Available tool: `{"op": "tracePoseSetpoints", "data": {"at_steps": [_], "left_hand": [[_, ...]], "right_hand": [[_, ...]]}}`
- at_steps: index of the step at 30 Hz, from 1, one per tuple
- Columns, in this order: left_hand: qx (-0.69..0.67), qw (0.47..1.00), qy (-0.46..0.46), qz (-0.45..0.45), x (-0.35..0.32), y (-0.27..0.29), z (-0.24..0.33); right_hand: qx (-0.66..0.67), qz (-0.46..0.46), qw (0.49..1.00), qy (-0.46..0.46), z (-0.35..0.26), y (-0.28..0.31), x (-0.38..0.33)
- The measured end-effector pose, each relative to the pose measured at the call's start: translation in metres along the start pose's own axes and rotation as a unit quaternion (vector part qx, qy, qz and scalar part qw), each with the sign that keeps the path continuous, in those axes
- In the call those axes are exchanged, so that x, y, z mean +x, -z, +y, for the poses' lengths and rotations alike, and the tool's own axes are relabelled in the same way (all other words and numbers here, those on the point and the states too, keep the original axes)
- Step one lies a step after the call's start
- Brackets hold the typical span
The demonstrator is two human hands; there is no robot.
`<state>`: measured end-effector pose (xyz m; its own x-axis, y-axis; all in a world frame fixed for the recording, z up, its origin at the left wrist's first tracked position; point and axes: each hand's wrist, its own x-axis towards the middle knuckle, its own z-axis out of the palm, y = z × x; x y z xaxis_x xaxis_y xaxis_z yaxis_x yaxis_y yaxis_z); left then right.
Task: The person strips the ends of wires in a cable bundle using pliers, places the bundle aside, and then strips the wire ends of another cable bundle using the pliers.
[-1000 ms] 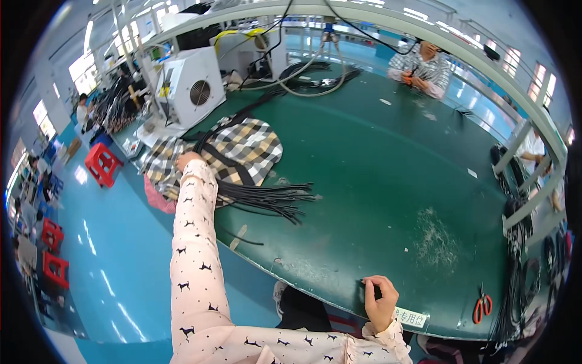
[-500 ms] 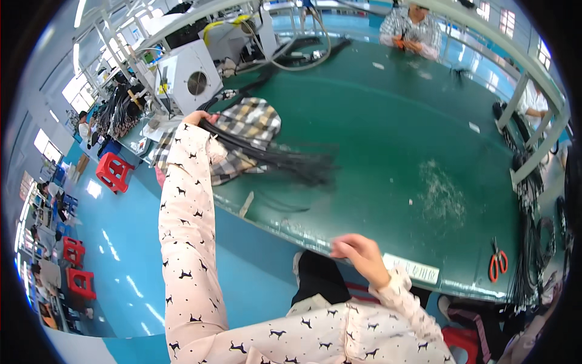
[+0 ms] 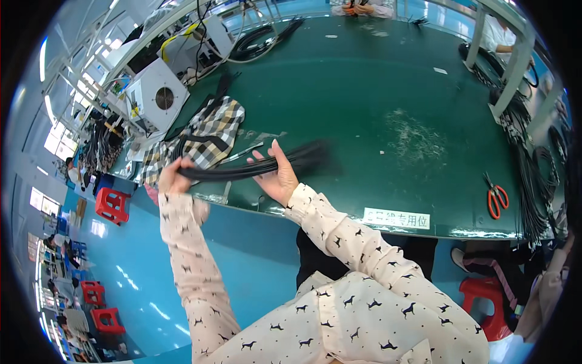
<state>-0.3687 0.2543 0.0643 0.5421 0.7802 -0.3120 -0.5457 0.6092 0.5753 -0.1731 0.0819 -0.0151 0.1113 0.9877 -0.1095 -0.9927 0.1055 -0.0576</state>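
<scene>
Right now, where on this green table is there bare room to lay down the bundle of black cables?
Bare green table lies beyond the cable bundle, between the checked cloth and the orange scissors. Crowded: far left by the white box, right edge with hanging cables.

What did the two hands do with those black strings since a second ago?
The left hand lifted one end of the black cable bundle off the plaid cloth and drew it toward the table's near edge. The right hand left that edge and came up open under the bundle's middle. The orange scissors and the white fan box stayed put.
</scene>
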Motion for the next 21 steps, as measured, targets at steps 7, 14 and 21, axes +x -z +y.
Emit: {"op": "tracePoseSetpoints", "data": {"at_steps": [7, 14, 21], "left_hand": [[-0.07, 0.997, -0.032, 0.007, -0.032, 0.064, -0.086], [0.002, 1.0, -0.023, -0.004, -0.106, -0.044, -0.234], [-0.011, 0.998, 0.055, 0.029, -0.017, -0.024, -0.201]], "right_hand": [[-0.116, -0.066, 0.965, 0.227, -0.082, -0.023, -0.069], [-0.131, 0.019, 0.929, 0.345, -0.158, -0.019, -0.257], [-0.047, 0.037, 0.917, 0.395, -0.164, 0.012, -0.344]]}}
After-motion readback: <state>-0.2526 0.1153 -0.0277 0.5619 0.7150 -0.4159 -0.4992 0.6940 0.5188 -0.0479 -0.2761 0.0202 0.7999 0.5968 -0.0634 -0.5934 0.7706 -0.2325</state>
